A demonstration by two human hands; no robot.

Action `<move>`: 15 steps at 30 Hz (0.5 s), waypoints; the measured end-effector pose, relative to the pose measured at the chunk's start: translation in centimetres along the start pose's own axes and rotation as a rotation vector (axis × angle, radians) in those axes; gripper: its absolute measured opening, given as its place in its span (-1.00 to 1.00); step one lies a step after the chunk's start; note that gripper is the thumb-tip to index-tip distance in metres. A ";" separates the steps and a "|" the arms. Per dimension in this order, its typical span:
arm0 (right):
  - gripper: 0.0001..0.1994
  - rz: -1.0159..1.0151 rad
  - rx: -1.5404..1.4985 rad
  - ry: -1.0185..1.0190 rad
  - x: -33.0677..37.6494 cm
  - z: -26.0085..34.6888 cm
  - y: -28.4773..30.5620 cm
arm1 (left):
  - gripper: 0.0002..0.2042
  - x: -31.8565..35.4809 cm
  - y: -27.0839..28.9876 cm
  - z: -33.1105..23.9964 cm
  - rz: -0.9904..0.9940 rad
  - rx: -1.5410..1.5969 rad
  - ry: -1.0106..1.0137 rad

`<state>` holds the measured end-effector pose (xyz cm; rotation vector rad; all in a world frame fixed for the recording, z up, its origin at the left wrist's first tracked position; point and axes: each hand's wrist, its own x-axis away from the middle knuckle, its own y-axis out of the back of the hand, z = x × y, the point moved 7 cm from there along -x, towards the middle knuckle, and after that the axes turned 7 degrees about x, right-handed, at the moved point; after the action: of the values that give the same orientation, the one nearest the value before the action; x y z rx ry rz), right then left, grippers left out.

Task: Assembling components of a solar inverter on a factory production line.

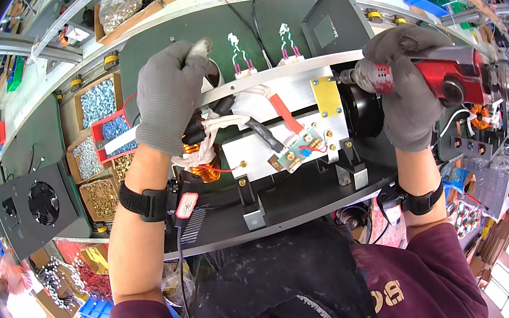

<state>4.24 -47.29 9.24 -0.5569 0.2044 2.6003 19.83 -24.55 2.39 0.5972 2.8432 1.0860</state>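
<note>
Head camera looks down on a red power screwdriver [441,75] lying almost level, its long axis running across the picture from right to left, with the dark nose and bit pointing left at the yellow plate [327,96] on the end of a silver metal block [287,117]. The right hand [407,86], in a grey glove, is wrapped fully round the tool's barrel, fingers curled shut over the top and front, so the tool sits at the right side of the work, just above the black chassis [285,203]. The bit tip meets the block near the plate's right edge; whether it sits in a screw head I cannot tell. The left hand [170,96], also gloved in grey, is closed down over the left end of a long pale metal bar [282,73] that runs along the top of the block, fingers folded over the bar's edge and the thumb raised at the top. Below that hand lie white and black sleeved cables [224,121] and a copper wound coil [204,165]. A small green circuit board [298,150] hangs on the block's front face. Left of the chassis stand cardboard boxes of screws [97,146].
</note>
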 end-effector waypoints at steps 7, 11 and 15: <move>-0.87 -0.088 -0.041 -0.114 -0.6 -1.5 0.0 | -0.67 -0.1 -0.3 0.2 0.030 0.009 -0.051; -0.88 -0.001 0.058 -0.023 -1.7 -0.8 -0.4 | -0.67 0.0 -0.3 0.1 0.036 0.037 -0.026; -0.80 0.023 0.009 -0.089 -1.6 -0.2 -0.6 | -0.66 0.1 -0.1 -0.3 0.004 0.009 -0.070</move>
<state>5.88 -47.48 9.66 -0.4365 0.1943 2.6384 19.69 -24.76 2.52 0.6284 2.7902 1.0318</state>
